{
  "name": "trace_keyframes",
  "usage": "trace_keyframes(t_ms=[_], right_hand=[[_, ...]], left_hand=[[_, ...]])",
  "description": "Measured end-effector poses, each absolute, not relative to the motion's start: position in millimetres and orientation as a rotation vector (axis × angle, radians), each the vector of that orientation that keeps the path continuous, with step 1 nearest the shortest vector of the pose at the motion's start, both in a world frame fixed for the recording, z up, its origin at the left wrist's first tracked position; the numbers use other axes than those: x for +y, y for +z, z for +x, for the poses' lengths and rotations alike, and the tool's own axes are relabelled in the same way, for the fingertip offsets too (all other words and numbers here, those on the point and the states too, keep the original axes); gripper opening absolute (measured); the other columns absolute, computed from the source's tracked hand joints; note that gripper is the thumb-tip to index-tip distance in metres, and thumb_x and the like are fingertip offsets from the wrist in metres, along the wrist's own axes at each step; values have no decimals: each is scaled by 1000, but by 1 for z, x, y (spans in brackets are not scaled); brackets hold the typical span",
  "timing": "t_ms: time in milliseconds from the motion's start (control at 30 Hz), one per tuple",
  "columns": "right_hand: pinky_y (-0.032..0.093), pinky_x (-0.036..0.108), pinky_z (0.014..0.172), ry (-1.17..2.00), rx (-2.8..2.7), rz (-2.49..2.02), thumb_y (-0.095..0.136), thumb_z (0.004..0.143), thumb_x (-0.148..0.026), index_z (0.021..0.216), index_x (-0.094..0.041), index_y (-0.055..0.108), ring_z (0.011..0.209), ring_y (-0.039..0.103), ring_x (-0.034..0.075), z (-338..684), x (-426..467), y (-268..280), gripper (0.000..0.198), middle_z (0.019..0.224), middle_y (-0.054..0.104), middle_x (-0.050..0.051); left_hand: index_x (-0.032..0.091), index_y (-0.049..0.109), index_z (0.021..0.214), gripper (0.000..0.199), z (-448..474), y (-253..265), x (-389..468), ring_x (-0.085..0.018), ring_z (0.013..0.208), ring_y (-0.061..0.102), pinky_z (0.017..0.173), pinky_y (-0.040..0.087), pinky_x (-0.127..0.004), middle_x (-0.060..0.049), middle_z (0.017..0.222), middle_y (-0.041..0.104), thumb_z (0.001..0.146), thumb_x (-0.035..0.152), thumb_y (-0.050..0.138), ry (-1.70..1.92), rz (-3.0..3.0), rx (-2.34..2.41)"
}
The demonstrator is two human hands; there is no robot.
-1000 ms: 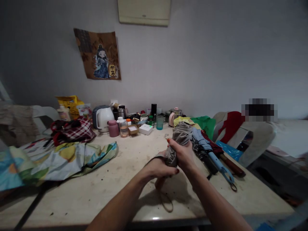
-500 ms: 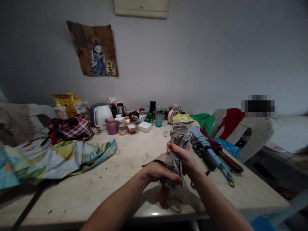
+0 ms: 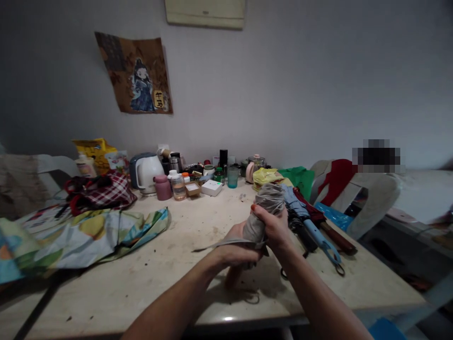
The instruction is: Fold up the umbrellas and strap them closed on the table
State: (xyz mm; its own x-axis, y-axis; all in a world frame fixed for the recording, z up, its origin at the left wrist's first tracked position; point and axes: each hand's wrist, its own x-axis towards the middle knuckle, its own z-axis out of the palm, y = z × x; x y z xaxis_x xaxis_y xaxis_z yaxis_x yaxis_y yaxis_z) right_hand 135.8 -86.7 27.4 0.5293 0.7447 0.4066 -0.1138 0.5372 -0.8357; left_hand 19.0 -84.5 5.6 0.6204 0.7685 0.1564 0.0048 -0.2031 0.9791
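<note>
Grey folded umbrella, rolled tight, strap loose.

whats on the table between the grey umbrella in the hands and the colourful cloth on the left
Only bare, stained tabletop lies between the grey umbrella and the colourful cloth, in the head view.

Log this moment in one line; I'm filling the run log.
left hand: pulls strap | right hand: grips grey folded umbrella | table: other umbrellas beside

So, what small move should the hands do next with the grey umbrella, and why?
Probably wrap the strap around the umbrella. The right hand grips the rolled cloth, and the left hand holds the strap pulled out sideways, not yet around it.
</note>
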Motion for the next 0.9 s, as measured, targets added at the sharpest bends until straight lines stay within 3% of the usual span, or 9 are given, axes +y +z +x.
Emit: trace_keyframes(t_ms=[367, 500, 633, 767, 833, 900], right_hand=[[44, 26, 57, 737, -913, -837, 84, 56, -30, 80, -15, 66, 58, 54, 12, 141, -87, 26, 33, 69, 63, -1], [44, 24, 55, 765, -876, -828, 85, 54, -30, 80, -14, 67, 58, 53, 11, 139, -92, 27, 35, 69, 63, -1], [47, 24, 57, 994, -884, -744, 87, 50, -32, 82, -17, 68, 60, 57, 12, 151, -93, 30, 40, 74, 66, 0], [55, 36, 68, 1192, -1029, -561, 81, 48, -60, 81, -23, 70, 76, 67, 23, 183, -77, 23, 52, 75, 68, 4], [56, 40, 72, 1182, -1059, -572, 71, 55, -73, 84, -25, 72, 84, 68, 26, 192, -65, 17, 56, 79, 71, 6], [56, 41, 74, 1279, -1167, -605, 65, 64, -74, 92, -25, 73, 90, 67, 26, 190, -57, 13, 57, 92, 73, 8]], left_hand=[[15, 57, 83, 47, 15, -14, -78, -15, 56, 60, 60, 55, -33, 1, 64, 60, 44, 21, 82, 474, 1182, 301], [14, 57, 77, 40, 16, -16, -81, -10, 48, 52, 47, 45, -24, 2, 59, 58, 43, 18, 78, 487, 1158, 366], [14, 57, 78, 41, 14, -19, -80, -9, 47, 50, 47, 39, -23, 3, 59, 57, 43, 20, 78, 438, 1112, 404], [13, 58, 78, 43, 9, -20, -78, -7, 50, 48, 50, 32, -22, 4, 62, 52, 44, 24, 82, 214, 1020, 224], [13, 58, 79, 44, 7, -19, -81, -6, 50, 45, 51, 28, -23, 4, 63, 50, 45, 26, 83, 130, 971, 121], [14, 59, 79, 43, 7, -17, -85, -6, 48, 42, 51, 26, -24, 5, 61, 49, 46, 28, 83, 73, 950, 65]])
